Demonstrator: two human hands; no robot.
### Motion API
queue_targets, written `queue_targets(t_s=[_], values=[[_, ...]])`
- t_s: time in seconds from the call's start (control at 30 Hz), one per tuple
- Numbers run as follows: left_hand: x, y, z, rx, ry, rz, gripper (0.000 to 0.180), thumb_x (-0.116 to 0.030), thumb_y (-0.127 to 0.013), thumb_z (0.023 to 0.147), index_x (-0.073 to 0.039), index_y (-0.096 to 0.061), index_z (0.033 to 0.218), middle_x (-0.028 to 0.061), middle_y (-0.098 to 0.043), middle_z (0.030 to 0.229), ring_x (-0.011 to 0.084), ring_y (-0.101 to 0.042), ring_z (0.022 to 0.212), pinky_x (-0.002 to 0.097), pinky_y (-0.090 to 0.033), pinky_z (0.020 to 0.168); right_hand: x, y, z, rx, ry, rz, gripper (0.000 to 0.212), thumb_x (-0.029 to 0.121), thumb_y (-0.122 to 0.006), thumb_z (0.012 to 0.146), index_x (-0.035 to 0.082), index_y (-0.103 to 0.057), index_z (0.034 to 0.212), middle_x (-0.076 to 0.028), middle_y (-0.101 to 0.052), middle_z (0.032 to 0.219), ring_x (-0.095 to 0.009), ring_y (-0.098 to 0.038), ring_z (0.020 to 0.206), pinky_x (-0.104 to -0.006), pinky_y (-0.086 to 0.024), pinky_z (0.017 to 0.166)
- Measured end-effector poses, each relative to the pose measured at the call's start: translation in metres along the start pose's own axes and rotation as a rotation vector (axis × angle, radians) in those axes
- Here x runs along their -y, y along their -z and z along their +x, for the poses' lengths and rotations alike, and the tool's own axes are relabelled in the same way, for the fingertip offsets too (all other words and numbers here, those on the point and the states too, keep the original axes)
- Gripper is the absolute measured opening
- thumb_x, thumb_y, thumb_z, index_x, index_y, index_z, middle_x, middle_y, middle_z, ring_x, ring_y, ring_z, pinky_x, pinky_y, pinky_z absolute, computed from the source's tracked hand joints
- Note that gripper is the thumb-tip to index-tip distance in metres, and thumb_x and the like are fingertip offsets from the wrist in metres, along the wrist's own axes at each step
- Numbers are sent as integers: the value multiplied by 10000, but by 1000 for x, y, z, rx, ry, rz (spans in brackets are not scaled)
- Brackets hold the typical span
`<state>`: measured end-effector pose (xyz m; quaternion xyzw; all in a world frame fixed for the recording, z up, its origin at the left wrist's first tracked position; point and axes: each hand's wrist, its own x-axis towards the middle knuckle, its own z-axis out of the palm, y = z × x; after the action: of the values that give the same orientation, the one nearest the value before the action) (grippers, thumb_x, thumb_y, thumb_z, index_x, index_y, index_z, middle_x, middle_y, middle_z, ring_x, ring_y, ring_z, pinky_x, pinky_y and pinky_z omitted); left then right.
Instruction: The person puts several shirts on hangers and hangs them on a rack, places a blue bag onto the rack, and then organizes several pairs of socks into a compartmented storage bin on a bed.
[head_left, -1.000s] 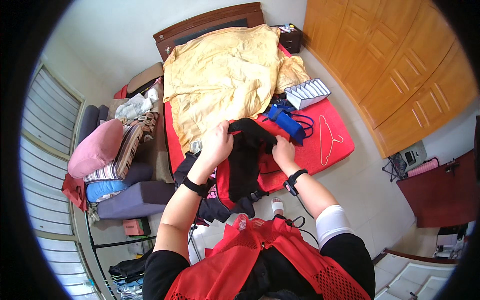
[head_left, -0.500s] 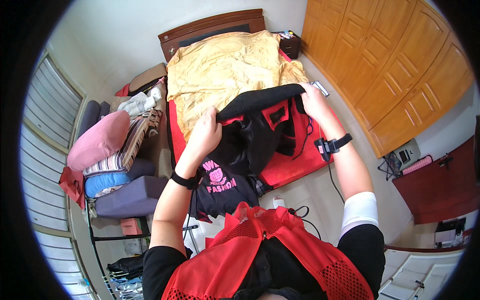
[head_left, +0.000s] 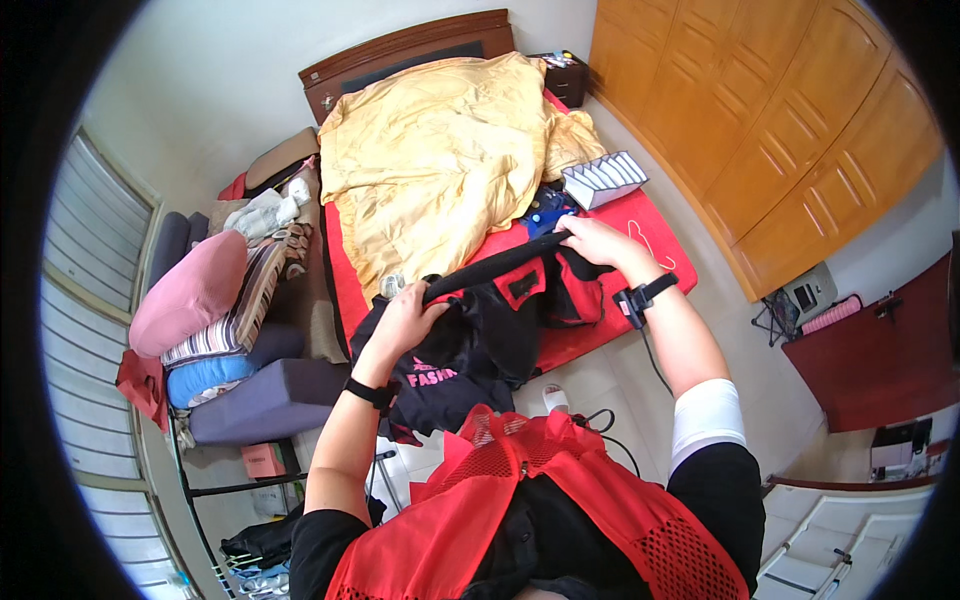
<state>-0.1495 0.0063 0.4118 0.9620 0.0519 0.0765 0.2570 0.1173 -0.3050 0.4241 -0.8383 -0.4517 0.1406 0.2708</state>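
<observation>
A black jacket with red lining [head_left: 487, 338] hangs between my two hands over the near edge of the bed. My left hand [head_left: 402, 318] is closed on one end of its dark upper edge, and my right hand [head_left: 590, 243] grips the other end. That edge is pulled fairly straight, slanting up to the right. Below my left hand lies a black garment with pink print [head_left: 445, 392], partly covered by the jacket. Just beyond my right hand are a dark blue piece of clothing [head_left: 545, 207] and a white-and-grey organizer with compartments [head_left: 606, 180].
A yellow quilt [head_left: 430, 150] covers much of the red-sheeted bed [head_left: 655, 222]. On its right side lies a white hanger [head_left: 648, 243]. Pillows and cushions [head_left: 195, 290] are piled at left, above a black rack [head_left: 240, 490]. Wooden wardrobes [head_left: 760, 120] line the right.
Both hands have come lower and nearer with the jacket, its raised edge now narrower. The organizer, blue clothing and hanger behind it have come into sight.
</observation>
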Motion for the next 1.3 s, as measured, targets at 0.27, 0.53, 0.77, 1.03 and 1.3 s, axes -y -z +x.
queue_targets(t_s=[0.27, 0.53, 0.77, 1.03, 1.3], values=[[-3, -10, 40, -67, 122, 39, 399, -306, -689, 927, 62, -552, 998, 322, -639, 979, 498, -616, 1011, 517, -493, 872, -74, -54, 16, -130, -85, -7, 241, 304, -671, 922, 89, -712, 1023, -202, -720, 969, -403, -686, 949, -492, -534, 819], [-55, -22, 77, 27, 282, -75, 318, -285, -634, 975, 26, -567, 974, 243, -623, 735, 397, -667, 699, 473, -491, 650, -143, -95, 29, -307, -125, -1, 367, 359, -715, 916, 79, -650, 1145, -172, -666, 1095, -383, -642, 1061, -474, -516, 903], [-68, -39, 115, -14, 302, 15, 239, -193, -578, 986, 42, -544, 958, 263, -588, 814, 448, -617, 852, 465, -465, 726, -259, -136, -14, -431, -398, 270, 332, 371, -621, 990, 47, -670, 1041, -164, -705, 1013, -345, -682, 963, -439, -534, 830], [-63, -58, 158, 52, 416, 138, 314, -209, -578, 994, 56, -581, 1163, 262, -657, 968, 418, -630, 919, 433, -482, 827, -452, -218, -148, -215, -1227, 66, 450, 439, -636, 929, 62, -628, 1175, -220, -703, 1151, -392, -673, 1093, -520, -538, 917], [-58, -71, 164, 7, 632, 187, 454, -215, -564, 1044, 61, -508, 1399, 209, -584, 1264, 276, -553, 1172, 337, -395, 1044, -558, -243, -149, -265, -1455, 67, 454, 425, -623, 957, 58, -591, 1224, -196, -646, 1243, -392, -637, 1151, -532, -531, 939]])
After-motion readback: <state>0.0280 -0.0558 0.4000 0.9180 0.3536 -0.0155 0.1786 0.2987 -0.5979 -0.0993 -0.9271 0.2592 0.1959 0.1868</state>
